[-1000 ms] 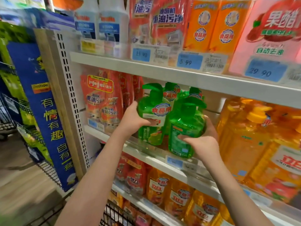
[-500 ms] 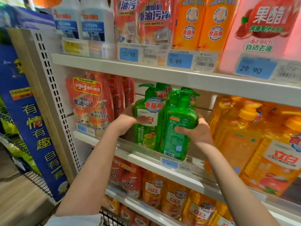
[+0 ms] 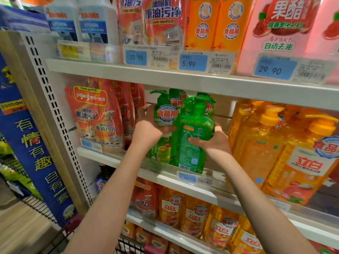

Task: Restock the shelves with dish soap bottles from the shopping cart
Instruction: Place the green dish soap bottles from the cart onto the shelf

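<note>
Gripping two green soap bottles at the front of the middle shelf [image 3: 117, 159], the hands work side by side. The left hand [image 3: 146, 129] wraps the left bottle [image 3: 163, 114], thumb across its label and fingers curled round the back. The right hand [image 3: 215, 142] holds the right bottle [image 3: 194, 129], thumb pressed on its back label, fingers curled round the far side. The two bottles touch each other and stand about upright.

Red pouches [image 3: 95, 118] crowd close on the left, and big orange bottles [image 3: 266, 143] stand just beside the right hand, so the green slot is narrow. The upper shelf [image 3: 165, 77] hangs just above the pump heads. More green bottles [image 3: 177, 99] stand right behind the held pair. A clear rail [image 3: 161, 166] with a price tag [image 3: 187, 177] runs along the shelf front, across the bottle bases.

Whether the bases rest on the shelf cannot be told through that rail. Most of both hands' fingers are hidden behind the bottles. The rear bottles show only their tops. The cart [image 3: 126, 244] is mostly cut off at the bottom edge, partly behind the left forearm, and its load is out of view. Small label print is blurred. A blue banner [image 3: 31, 143] is cut by the left edge.
</note>
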Motion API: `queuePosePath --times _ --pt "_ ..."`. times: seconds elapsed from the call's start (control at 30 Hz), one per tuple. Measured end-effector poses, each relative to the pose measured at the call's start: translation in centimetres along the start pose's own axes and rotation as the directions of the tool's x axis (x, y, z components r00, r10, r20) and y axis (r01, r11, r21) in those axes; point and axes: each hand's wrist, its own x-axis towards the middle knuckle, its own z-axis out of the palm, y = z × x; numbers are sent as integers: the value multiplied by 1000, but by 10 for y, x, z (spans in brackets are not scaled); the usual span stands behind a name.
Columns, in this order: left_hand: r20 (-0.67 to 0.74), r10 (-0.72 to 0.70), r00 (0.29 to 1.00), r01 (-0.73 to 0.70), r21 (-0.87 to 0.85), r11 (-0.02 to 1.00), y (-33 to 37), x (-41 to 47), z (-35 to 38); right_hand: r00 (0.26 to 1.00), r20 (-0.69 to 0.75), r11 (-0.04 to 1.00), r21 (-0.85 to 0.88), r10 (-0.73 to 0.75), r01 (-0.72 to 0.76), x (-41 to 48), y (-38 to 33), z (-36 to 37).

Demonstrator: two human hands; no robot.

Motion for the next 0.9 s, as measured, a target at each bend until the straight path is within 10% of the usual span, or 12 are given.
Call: queuePosePath --times 0.4,0.57,0.9 --pt "96 -66 993 65 22 998 2 -5 -13 993 46 993 -19 -113 114 -6 -16 -16" --pt "7 -144 990 131 384 914 24 -18 -15 975 -201 971 -235 -91 42 -12 -19 -3" --pt "-336 232 913 -151 249 957 85 -49 4 998 -50 974 -227 -28 16 -20 -13 -17"
